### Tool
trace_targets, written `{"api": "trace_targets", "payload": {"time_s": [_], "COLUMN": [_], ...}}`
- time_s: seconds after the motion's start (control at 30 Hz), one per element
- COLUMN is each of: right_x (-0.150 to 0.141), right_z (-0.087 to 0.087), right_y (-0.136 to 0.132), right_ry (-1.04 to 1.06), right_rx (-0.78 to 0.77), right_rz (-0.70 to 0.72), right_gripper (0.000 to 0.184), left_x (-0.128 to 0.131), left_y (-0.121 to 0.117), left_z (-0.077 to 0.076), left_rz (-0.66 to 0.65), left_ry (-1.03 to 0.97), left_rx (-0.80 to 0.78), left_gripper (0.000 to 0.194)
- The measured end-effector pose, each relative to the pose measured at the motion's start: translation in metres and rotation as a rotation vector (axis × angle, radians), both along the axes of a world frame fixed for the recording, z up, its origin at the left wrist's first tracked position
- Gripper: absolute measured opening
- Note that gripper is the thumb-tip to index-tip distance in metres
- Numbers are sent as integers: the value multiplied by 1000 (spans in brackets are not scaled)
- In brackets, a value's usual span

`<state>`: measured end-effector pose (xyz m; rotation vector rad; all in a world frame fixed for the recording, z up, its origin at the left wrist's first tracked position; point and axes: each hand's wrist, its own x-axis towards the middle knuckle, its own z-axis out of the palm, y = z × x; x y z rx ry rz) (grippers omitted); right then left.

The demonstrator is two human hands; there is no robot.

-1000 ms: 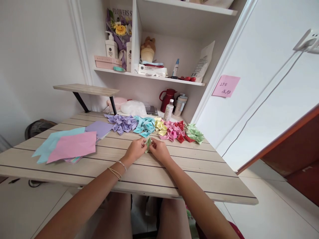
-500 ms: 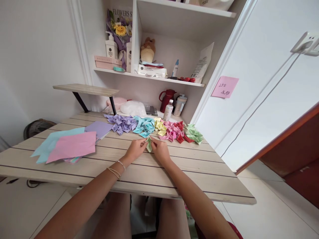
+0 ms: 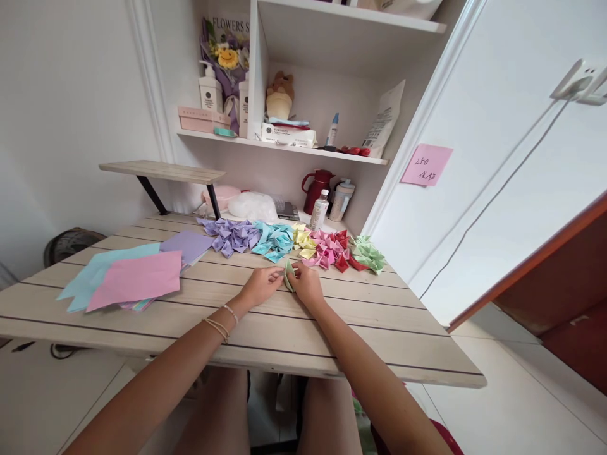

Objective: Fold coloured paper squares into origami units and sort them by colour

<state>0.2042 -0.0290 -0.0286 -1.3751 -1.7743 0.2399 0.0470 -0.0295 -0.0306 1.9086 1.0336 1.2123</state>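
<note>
The dark-striped pale wooden desk (image 3: 403, 319) offers open planks toward its front and right edges; multicoloured folded-paper shapes (image 3: 279, 237) bound the back. At mid-desk, the right hand (image 3: 308, 284) pinches a small light-green folded paper (image 3: 288, 276) in its fingers; the left hand (image 3: 262, 284) curls its fingers beside it, whether gripping I cannot tell. Fingers hide some folds.

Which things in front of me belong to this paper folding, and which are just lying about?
Part of the folding, by the look of it:
small green paper
folded paper pieces
flat coloured sheets

Apparently just lying about:
red jug
labelled bottle
patterned tumbler
plush toy
pink box
</note>
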Motion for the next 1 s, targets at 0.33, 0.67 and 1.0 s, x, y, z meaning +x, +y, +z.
{"api": "trace_targets", "payload": {"time_s": [0.33,0.67,1.0], "right_x": [-7,-4,26], "right_z": [6,9,11], "right_y": [-4,-3,6], "right_ry": [-279,-18,683], "right_rx": [-31,-57,-329], "right_rz": [-146,166,487], "right_gripper": [16,25,36], "left_x": [2,0,-8], "left_y": [-2,1,4], "left_z": [2,2,11], "left_rz": [-32,-10,-102], "left_ry": [57,-197,-490], "left_rx": [13,-163,-421], "left_gripper": [27,38,42]}}
